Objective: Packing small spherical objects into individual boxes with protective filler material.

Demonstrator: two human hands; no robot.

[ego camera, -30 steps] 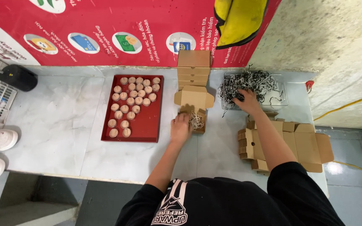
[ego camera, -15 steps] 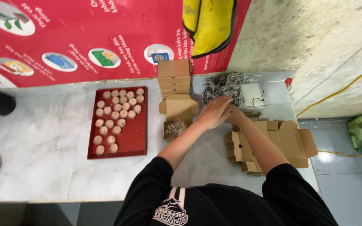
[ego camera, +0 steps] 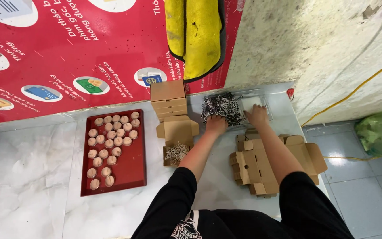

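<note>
Two hands in the shredded paper [ego camera: 221,107], which sits heaped in a clear plastic tray [ego camera: 266,106] at the back of the white table [ego camera: 32,177], against the wall. Largest item near them: stack of flat cardboard blanks [ego camera: 261,166] just under the right forearm. Next, red tray [ego camera: 133,168] of small round tan pieces [ego camera: 109,144], well left, untouched. Then closed small boxes [ego camera: 168,99] stacked by the wall, and one open box [ego camera: 177,141] in front, already part-filled with shred. Left hand [ego camera: 216,125] is knuckles-up, fingers curled down into the heap's near edge; looks like a bunch gathered, but the fingertips are buried, so can't tell how tight. Right hand [ego camera: 257,116] lies flatter on the right side of the pile, fingers loosely spread, grip not visible. Shred should be very light, springy, tangly, non-fragile; strands will trail. Best pinched as a loose clump from the top.
</note>
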